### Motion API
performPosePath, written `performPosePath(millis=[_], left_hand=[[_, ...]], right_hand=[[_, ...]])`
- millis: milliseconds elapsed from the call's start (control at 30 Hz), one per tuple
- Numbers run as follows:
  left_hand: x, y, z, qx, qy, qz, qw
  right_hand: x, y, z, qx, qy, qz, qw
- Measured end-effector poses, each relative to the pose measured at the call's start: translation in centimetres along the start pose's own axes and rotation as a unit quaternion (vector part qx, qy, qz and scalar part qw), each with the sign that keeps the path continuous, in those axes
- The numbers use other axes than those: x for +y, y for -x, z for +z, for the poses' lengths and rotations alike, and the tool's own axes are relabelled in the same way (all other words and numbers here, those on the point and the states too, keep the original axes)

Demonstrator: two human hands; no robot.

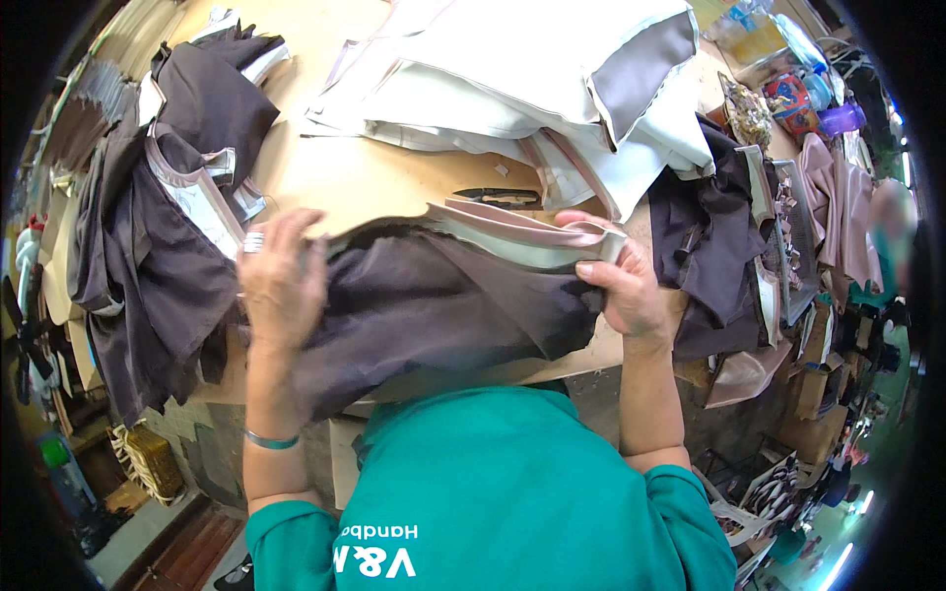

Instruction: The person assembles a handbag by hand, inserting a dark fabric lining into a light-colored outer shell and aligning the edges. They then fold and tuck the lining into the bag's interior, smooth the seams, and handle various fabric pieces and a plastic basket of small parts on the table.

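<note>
A dark brown cloth piece (434, 295) with a pink and pale strip (527, 229) along its top edge stretches between my hands, in front of my body. My right hand (631, 291) grips the strip's right end, thumb on the near side and fingers behind. My left hand (281, 286) is at the cloth's left end, beside another dark cloth pile; motion blurs its fingers, so its hold on the cloth cannot be made out. Just beyond the strip lies a slim black hand tool (498, 195), perhaps thread snips.
White sheet pieces (443, 89) are stacked at the back of the tan table (345, 182). Dark cloth with pale edging (177, 227) is heaped at left, and more dark cloth (705, 246) at right. A grey tray (793, 246) and pink pieces (838, 207) stand further right.
</note>
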State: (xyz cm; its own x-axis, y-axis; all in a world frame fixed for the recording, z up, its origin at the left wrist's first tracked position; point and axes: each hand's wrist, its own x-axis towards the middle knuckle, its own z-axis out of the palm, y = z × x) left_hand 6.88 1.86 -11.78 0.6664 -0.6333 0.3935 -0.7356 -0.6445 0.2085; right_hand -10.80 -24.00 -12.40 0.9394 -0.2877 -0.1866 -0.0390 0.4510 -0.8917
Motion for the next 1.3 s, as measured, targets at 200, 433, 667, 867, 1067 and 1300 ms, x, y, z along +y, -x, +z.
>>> performPosePath(millis=[200,433,667,867,1067,1300], left_hand=[[8.3,0.1,3.6,0.018,0.276,0.185,0.943],[8.6,1.8,5.1,0.016,0.217,0.292,0.931],[8.5,1.5,5.4,0.022,0.203,0.292,0.934],[8.5,1.6,5.3,0.022,0.209,0.282,0.936],[8.3,1.8,5.6,0.021,0.213,0.276,0.937],[8.4,1.7,5.7,0.009,0.221,0.267,0.938]], right_hand=[[0.9,1.0,2.1,-0.06,0.347,-0.229,0.908],[3.6,1.9,0.7,-0.013,0.204,-0.194,0.959],[3.8,1.7,0.3,-0.017,0.224,-0.159,0.961],[4.0,1.4,0.0,-0.034,0.255,-0.189,0.948],[3.8,1.4,0.1,-0.049,0.287,-0.213,0.933],[3.8,2.2,0.0,-0.045,0.292,-0.196,0.935]])
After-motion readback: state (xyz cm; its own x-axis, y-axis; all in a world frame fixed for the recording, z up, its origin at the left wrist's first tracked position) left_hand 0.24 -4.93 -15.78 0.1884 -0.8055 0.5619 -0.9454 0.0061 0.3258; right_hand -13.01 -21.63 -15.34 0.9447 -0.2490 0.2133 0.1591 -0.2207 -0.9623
